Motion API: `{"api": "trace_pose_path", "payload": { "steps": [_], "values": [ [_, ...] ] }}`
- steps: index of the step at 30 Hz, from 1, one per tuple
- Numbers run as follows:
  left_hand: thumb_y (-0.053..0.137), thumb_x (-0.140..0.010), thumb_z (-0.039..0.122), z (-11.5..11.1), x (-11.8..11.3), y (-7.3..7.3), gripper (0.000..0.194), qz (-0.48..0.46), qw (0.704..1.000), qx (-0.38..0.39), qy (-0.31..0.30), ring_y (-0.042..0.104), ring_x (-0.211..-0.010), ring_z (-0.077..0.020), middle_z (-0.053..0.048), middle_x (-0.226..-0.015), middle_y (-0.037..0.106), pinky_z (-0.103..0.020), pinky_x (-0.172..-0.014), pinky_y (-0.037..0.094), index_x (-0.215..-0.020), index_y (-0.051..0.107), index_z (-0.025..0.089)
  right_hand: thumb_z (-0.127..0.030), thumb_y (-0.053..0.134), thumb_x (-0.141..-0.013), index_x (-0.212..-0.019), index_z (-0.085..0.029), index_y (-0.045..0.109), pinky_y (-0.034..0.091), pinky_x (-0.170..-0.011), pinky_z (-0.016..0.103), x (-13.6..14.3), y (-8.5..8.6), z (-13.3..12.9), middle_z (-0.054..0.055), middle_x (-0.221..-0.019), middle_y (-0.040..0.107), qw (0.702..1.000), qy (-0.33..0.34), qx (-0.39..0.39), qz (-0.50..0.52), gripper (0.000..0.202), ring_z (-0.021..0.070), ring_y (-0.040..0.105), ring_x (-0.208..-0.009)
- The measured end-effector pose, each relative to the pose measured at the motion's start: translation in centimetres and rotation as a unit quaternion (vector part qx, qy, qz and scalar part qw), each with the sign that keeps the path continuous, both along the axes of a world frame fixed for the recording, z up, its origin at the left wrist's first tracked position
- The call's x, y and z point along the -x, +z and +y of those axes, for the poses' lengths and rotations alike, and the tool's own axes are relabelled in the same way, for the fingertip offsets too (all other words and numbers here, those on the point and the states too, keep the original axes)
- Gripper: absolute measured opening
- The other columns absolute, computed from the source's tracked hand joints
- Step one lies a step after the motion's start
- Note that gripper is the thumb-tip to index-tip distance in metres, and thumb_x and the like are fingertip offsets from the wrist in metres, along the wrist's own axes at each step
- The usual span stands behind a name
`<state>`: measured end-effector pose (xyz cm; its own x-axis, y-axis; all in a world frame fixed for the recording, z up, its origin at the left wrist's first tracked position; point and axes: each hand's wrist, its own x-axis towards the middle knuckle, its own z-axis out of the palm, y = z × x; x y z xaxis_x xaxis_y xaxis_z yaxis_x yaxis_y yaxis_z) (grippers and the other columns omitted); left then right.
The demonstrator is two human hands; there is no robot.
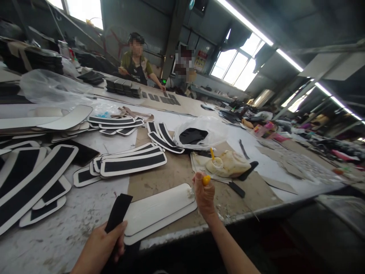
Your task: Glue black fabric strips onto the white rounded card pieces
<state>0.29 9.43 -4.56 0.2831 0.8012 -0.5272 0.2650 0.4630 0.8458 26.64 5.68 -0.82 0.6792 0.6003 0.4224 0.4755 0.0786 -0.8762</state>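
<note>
My left hand (104, 241) is closed on a black strip (119, 209), which stands up from the fingers by the left end of a white curved panel (159, 207). A second white panel (171, 219) lies under the first, offset towards me. In my right fist (204, 196) is a glue brush with a yellow handle (206, 180); its pale bristles touch the upper panel's right end. Behind that hand sits a glue-stained plastic container (228, 163) with another yellow handle (212, 153) sticking up from its opening.
White-edged black panels (134, 161) lie in overlapping piles to the left. A plastic bag (199, 133) holding black pieces rests beyond the container. Near the table's front edge (239, 219) is a black-handled tool (236, 189). Across the table a co-worker (138, 66) handles small dark pieces (168, 99).
</note>
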Motion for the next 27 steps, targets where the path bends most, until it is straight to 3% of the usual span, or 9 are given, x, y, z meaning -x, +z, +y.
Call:
{"api": "trace_pose_path", "payload": {
  "steps": [5,8,11,14,16,19,21,24,27],
  "values": [
    [0.057,-0.061,0.055,-0.1,-0.1,0.7,0.044,0.006,1.000,-0.004,-0.011,0.041,-0.031,-0.0134,-0.002,-0.033,0.049,-0.024,-0.038,0.031,-0.039,0.042,0.020,-0.034,0.041,-0.088,-0.065,-0.020,0.049,0.034,-0.055,0.024,2.3,-0.4,0.0,-0.001,-0.060,0.045,0.981,0.088,0.008,-0.170,0.028,0.0124,0.043,-0.056],
    [0.058,-0.060,0.053,0.0,-0.1,1.0,0.042,0.010,1.000,0.004,-0.010,0.042,-0.033,-0.0143,-0.002,-0.033,0.049,-0.026,-0.040,0.034,-0.039,0.042,0.021,-0.036,0.042,-0.087,-0.059,-0.021,0.048,0.033,-0.051,0.024,6.3,-1.3,0.3,-0.001,-0.055,0.046,0.970,0.134,0.007,-0.203,0.033,0.0127,0.043,-0.052],
    [0.058,-0.058,0.056,0.4,0.3,0.5,0.042,0.025,0.999,0.027,-0.031,0.045,-0.035,-0.0157,-0.003,-0.036,0.051,-0.027,-0.041,0.035,-0.039,0.044,0.021,-0.038,0.036,-0.089,-0.062,-0.021,0.048,0.035,-0.051,0.025,9.4,-0.9,0.1,0.000,-0.057,0.049,0.960,0.196,-0.024,-0.200,0.034,0.0134,0.046,-0.054],
    [0.059,-0.057,0.058,0.7,0.5,-0.1,0.044,0.017,0.998,0.032,-0.057,0.046,-0.036,-0.0158,-0.003,-0.037,0.053,-0.027,-0.043,0.037,-0.040,0.045,0.020,-0.036,0.037,-0.090,-0.063,-0.021,0.047,0.035,-0.054,0.025,8.8,0.1,0.1,0.000,-0.057,0.050,0.943,0.214,-0.038,-0.254,0.033,0.0136,0.046,-0.055],
    [0.059,-0.057,0.058,0.6,0.4,-0.1,0.045,0.002,0.999,0.022,-0.049,0.045,-0.035,-0.0150,-0.003,-0.037,0.052,-0.026,-0.043,0.036,-0.040,0.045,0.020,-0.034,0.041,-0.089,-0.060,-0.021,0.046,0.033,-0.055,0.026,7.0,0.1,0.3,0.000,-0.056,0.050,0.930,0.178,-0.014,-0.320,0.032,0.0142,0.046,-0.056],
    [0.059,-0.057,0.060,0.4,0.2,0.2,0.046,-0.012,0.999,0.013,-0.030,0.043,-0.033,-0.0142,-0.002,-0.034,0.051,-0.025,-0.041,0.034,-0.040,0.044,0.020,-0.031,0.040,-0.089,-0.059,-0.020,0.044,0.031,-0.053,0.027,5.8,-0.8,0.7,0.000,-0.055,0.048,0.934,0.118,0.027,-0.337,0.033,0.0145,0.043,-0.054],
    [0.058,-0.058,0.062,0.4,0.1,0.3,0.048,-0.017,0.999,0.015,-0.033,0.044,-0.033,-0.0143,-0.002,-0.035,0.051,-0.025,-0.041,0.034,-0.040,0.044,0.020,-0.031,0.036,-0.090,-0.060,-0.020,0.044,0.031,-0.052,0.026,7.4,-1.3,0.6,0.000,-0.056,0.047,0.952,0.116,0.028,-0.281,0.033,0.0140,0.043,-0.054],
    [0.057,-0.060,0.060,0.7,0.4,0.4,0.046,-0.029,0.998,0.035,-0.051,0.045,-0.036,-0.0143,-0.002,-0.037,0.052,-0.025,-0.042,0.035,-0.042,0.046,0.019,-0.035,0.038,-0.089,-0.062,-0.019,0.045,0.033,-0.052,0.024,11.9,-1.1,0.8,0.000,-0.058,0.047,0.981,0.184,-0.001,-0.064,0.033,0.0124,0.045,-0.055],
    [0.056,-0.063,0.054,0.8,0.6,0.7,0.041,-0.045,0.995,0.063,-0.067,0.047,-0.040,-0.0140,-0.003,-0.041,0.054,-0.025,-0.045,0.036,-0.044,0.049,0.018,-0.044,0.037,-0.088,-0.062,-0.019,0.043,0.029,-0.044,0.021,15.3,0.0,1.8,-0.004,-0.053,0.039,0.957,0.197,-0.049,0.206,0.037,0.0093,0.036,-0.047]
  ]
}}
